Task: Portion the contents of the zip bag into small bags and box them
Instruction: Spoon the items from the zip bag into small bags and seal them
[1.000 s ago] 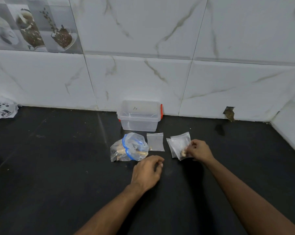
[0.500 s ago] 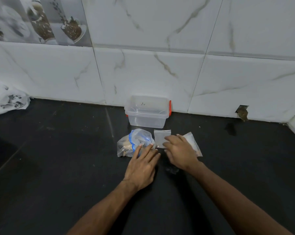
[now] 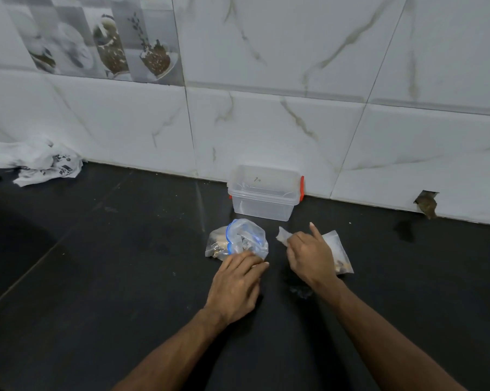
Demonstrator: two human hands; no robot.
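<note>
At frame centre, the left hand (image 3: 236, 287) pressed flat fingers on the zip bag (image 3: 239, 240); the right hand (image 3: 311, 256) pinched a small bag (image 3: 283, 236).

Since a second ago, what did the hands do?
The right hand let go of the filled small bag, moved left and picked up the empty small bag. The left hand reached forward onto the zip bag. The box stayed put.

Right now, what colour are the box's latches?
Red-orange, on the clear box; clearest at its right latch, head view.
</note>
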